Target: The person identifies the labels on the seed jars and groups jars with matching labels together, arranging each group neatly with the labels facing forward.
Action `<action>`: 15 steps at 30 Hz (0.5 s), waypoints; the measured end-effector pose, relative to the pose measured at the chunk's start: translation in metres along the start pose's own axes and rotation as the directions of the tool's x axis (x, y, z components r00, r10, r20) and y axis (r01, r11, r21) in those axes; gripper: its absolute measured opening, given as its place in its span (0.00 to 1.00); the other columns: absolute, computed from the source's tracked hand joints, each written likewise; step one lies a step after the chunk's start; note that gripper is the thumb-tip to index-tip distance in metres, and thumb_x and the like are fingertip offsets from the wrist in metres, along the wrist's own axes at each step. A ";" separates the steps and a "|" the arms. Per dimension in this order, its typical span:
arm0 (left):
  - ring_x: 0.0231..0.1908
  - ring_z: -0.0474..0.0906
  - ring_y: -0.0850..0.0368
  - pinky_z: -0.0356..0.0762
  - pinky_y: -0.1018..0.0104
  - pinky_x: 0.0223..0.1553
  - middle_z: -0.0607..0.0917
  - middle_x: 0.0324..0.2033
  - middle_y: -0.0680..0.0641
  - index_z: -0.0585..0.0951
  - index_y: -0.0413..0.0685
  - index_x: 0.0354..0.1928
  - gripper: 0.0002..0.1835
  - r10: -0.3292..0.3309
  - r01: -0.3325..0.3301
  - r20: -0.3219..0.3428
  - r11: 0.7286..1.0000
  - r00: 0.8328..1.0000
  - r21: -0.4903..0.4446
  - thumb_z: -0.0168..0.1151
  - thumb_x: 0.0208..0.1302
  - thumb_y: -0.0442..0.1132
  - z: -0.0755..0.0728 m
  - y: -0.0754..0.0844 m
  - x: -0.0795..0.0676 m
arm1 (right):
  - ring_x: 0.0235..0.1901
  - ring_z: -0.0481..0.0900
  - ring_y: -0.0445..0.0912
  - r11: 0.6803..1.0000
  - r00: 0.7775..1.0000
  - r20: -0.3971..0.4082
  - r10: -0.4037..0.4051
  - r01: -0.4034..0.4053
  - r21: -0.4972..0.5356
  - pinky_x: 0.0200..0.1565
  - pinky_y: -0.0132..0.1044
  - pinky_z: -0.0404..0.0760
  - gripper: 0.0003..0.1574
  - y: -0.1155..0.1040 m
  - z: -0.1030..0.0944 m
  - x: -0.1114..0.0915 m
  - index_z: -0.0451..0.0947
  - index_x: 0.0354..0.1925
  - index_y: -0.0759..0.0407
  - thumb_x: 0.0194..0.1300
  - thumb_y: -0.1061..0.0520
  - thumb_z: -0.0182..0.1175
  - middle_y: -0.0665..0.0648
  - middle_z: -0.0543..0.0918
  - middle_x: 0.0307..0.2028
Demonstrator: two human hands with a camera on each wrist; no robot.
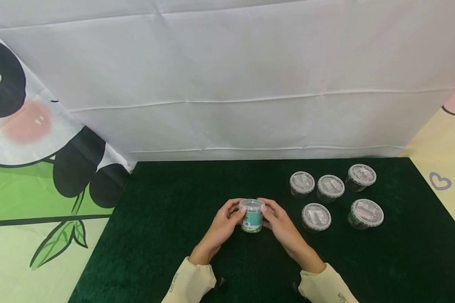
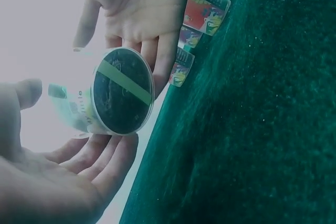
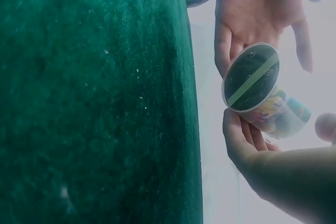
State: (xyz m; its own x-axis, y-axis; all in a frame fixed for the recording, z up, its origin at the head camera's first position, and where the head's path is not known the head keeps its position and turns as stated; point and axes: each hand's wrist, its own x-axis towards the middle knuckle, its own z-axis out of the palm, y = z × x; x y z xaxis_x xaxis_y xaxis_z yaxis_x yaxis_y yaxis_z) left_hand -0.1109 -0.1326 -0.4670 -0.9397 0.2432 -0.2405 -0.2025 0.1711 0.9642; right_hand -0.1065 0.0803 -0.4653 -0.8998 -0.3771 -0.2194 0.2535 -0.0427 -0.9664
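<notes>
A small clear plastic cup with a teal and green label and a clear lid is held between both hands. My left hand grips its left side, thumb on the front and fingers behind. From the other side my right hand grips it the same way. Both wrist views look up at the dark cup bottom, crossed by a pale green strip, so the cup is off the table. The fingertips behind the cup are hidden in the head view.
Several similar lidded cups stand on the right of the dark green table, the closest being a front cup right of my right hand. A white cloth hangs along the back edge. Printed cloths flank both sides.
</notes>
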 end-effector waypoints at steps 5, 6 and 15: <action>0.64 0.78 0.47 0.77 0.48 0.67 0.77 0.66 0.40 0.68 0.45 0.74 0.28 0.011 -0.011 -0.029 1.000 1.000 -0.013 0.55 0.82 0.51 0.001 -0.001 -0.001 | 0.75 0.63 0.66 0.997 0.998 0.030 -0.063 0.064 -0.034 0.72 0.61 0.70 0.35 0.011 -0.004 0.005 0.54 0.81 0.62 0.87 0.47 0.40 0.70 0.62 0.77; 0.63 0.78 0.47 0.77 0.48 0.66 0.77 0.66 0.40 0.68 0.45 0.74 0.27 0.010 -0.011 -0.044 1.000 0.999 -0.012 0.55 0.82 0.51 0.002 -0.001 -0.001 | 0.75 0.64 0.66 0.995 0.996 0.033 -0.082 0.084 -0.045 0.71 0.60 0.72 0.36 0.014 -0.005 0.007 0.54 0.81 0.62 0.87 0.44 0.40 0.70 0.62 0.76; 0.59 0.79 0.48 0.78 0.49 0.60 0.79 0.64 0.42 0.71 0.45 0.71 0.26 0.053 -0.045 -0.177 0.998 0.983 0.049 0.59 0.80 0.51 0.008 0.001 -0.003 | 0.71 0.72 0.59 0.978 0.986 0.025 -0.167 0.169 -0.123 0.66 0.49 0.80 0.36 0.024 -0.006 0.011 0.57 0.79 0.61 0.87 0.42 0.43 0.69 0.70 0.73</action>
State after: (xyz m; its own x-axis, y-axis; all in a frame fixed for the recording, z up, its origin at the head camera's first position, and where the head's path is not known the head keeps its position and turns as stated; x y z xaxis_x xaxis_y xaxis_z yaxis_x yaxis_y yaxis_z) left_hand -0.1061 -0.1252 -0.4659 -0.9830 0.0792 -0.1659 -0.1466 0.2070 0.9673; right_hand -0.1126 0.0802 -0.4916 -0.9204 -0.3876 -0.0517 0.0525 0.0087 -0.9986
